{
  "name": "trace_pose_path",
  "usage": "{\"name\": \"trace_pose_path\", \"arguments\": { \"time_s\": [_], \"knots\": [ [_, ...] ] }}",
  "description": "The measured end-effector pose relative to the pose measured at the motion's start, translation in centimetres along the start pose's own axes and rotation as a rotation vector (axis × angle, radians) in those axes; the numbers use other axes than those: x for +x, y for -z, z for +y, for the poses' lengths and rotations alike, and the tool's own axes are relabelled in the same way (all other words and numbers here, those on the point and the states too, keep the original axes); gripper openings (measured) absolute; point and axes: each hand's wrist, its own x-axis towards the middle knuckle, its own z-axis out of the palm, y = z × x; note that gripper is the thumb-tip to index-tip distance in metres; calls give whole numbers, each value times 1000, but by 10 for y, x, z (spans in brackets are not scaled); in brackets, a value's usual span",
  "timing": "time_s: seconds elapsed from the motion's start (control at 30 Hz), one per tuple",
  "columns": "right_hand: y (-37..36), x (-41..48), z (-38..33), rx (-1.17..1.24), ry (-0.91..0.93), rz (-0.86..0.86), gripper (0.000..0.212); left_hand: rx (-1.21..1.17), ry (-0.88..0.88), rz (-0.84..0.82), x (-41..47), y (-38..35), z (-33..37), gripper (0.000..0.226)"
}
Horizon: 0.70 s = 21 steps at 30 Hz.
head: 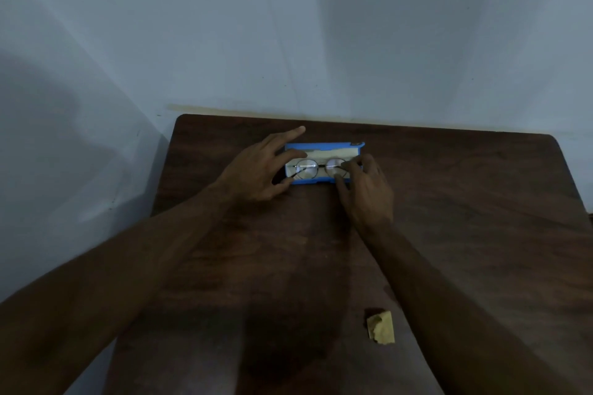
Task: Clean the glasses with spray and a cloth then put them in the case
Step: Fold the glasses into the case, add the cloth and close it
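Thin round-rimmed glasses (pixel 321 167) lie inside an open blue case (pixel 324 147) with a pale lining, at the far middle of the dark wooden table (pixel 465 202). My left hand (pixel 260 167) rests on the case's left end, fingers spread, with fingertips touching the left lens rim and temple. My right hand (pixel 369 189) sits at the case's right end and pinches the glasses at the right lens. A small crumpled yellow cloth (pixel 381 326) lies on the table near my right forearm. No spray bottle is in view.
The table stands against a pale blue-grey wall (pixel 321 26). Its left edge borders open floor space, and its right edge runs near the frame's side. Lighting is dim.
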Motion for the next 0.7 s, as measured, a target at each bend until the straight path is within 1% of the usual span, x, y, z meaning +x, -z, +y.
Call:
{"name": "trace_pose_path", "arguments": {
  "time_s": [0.17,0.33,0.5,0.53,0.63,0.7],
  "knots": [
    [2,-5,0,3,5,-20,35,-2,15,-4,-3,1,0,55],
    [0,-9,2,-20,28,-33,32,-16,40,11,-8,-1,2,51],
    [1,-14,3,19,31,-21,31,-22,68,-3,-13,0,8,54],
    [4,-18,3,41,34,-1,31,-28,87,30,-16,1,13,53],
    [11,-47,5,140,25,74,27,-123,213,224,-37,-3,47,50],
    [14,-80,10,121,-18,62,29,-188,293,278,-55,-11,86,49]
  ]
}}
